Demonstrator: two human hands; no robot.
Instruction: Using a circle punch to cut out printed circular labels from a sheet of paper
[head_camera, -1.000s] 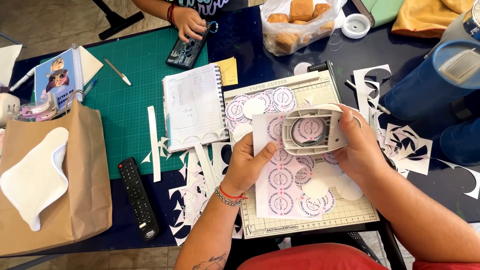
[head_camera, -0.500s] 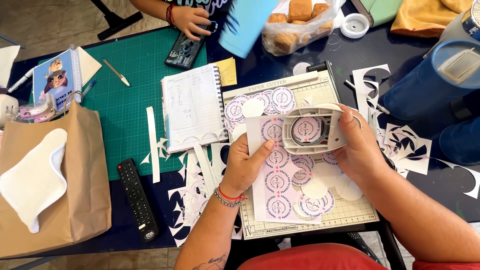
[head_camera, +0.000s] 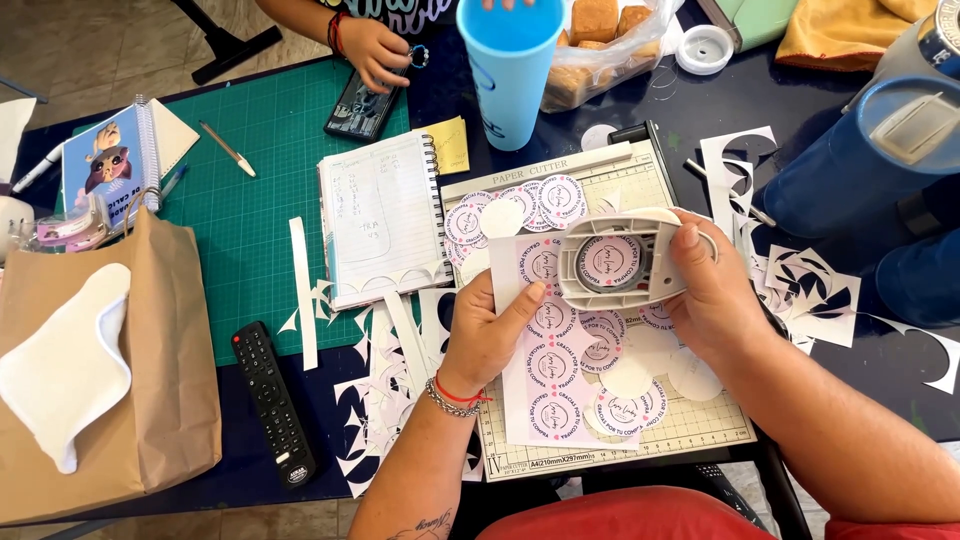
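Holding a white circle punch (head_camera: 622, 258) in the right hand (head_camera: 712, 290), grip clamped on its body, head view; the left hand (head_camera: 492, 330) pinches the printed sheet (head_camera: 560, 370) fed into it, over the paper cutter (head_camera: 640, 420). Risk, as judged: the sheet skewing in the slot would clip a round label off-centre. At 12 o'clock a blue cup (head_camera: 508, 70); at 9 o'clock a brown paper bag (head_camera: 150, 400); loose round pink-and-white labels (head_camera: 560, 198) lie just above the punch

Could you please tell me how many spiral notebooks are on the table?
2: a colourful-covered notebook at far left above the paper bag, and an open notebook left of the paper cutter.
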